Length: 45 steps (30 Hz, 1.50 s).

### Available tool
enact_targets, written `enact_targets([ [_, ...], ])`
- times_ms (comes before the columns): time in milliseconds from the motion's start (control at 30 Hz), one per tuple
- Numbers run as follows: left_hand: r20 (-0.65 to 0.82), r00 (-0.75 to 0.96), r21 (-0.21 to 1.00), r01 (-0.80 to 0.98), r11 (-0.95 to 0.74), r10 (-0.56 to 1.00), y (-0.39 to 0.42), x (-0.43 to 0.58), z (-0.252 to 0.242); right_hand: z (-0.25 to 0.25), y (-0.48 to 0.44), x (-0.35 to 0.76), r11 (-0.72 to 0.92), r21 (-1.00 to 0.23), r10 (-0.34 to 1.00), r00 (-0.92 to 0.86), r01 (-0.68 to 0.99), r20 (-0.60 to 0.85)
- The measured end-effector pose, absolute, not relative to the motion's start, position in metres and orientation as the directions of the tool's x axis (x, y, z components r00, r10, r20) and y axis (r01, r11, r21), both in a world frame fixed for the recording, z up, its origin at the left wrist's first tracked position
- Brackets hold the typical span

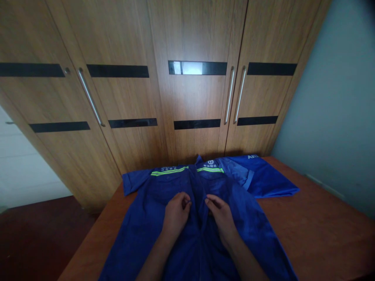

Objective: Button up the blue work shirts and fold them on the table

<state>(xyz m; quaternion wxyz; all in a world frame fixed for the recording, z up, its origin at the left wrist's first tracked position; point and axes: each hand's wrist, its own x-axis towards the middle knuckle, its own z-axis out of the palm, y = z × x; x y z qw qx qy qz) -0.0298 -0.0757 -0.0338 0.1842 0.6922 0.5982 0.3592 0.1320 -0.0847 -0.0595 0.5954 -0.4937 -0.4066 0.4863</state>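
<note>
A blue short-sleeved work shirt (164,191) lies spread on the table, front side up, its collar toward the wardrobe. Yellow-green reflective strips and white lettering cross its chest. My left hand (178,210) pinches the left edge of the front opening between thumb and fingers. On the other edge, my right hand (219,212) has its thumb and forefinger closed in the same way. The two edges stand slightly apart between my hands, with a dark fold of cloth in the gap. Any buttons under my fingertips are hidden.
A folded bright blue cloth item (269,179) with white letters lies at the back right, partly under the shirt's sleeve. Behind the reddish-brown table (316,226) stands a wooden wardrobe (190,101) with metal handles. A pale wall (331,128) borders the right side.
</note>
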Motion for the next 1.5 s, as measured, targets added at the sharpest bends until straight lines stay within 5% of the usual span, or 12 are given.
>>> enact_targets([
  [167,0.179,-0.016,0.905,0.395,-0.159,0.984,-0.074,-0.027,-0.034,-0.061,-0.085,0.127,0.067,-0.987,0.986,0.161,-0.143,0.044],
  [267,0.113,0.021,0.939,0.324,-0.113,0.993,-0.074,-0.026,-0.036,-0.061,-0.084,0.126,0.067,-0.989,0.987,0.151,-0.13,0.047],
  [533,0.125,0.067,0.723,0.677,-0.137,0.99,-0.075,-0.026,-0.045,-0.065,-0.084,0.127,0.051,-0.985,0.992,0.126,-0.162,0.031],
  [800,0.144,0.115,0.643,0.744,-0.181,0.983,-0.071,-0.024,-0.054,-0.073,-0.082,0.126,0.102,-0.995,0.994,0.046,-0.003,0.102],
  [1000,0.202,-0.023,0.896,0.408,-0.175,0.979,-0.07,-0.028,-0.046,-0.069,-0.085,0.126,0.03,-0.987,0.999,-0.027,-0.156,0.035],
  [1133,0.195,-0.062,0.95,0.262,-0.172,0.979,-0.069,-0.027,-0.043,-0.065,-0.083,0.124,0.014,-0.972,1.0,-0.023,-0.234,0.02],
  [1500,0.265,-0.002,0.925,0.282,-0.253,0.964,-0.069,-0.03,-0.042,-0.053,-0.072,0.109,0.244,-0.947,0.964,0.051,0.207,0.26],
])
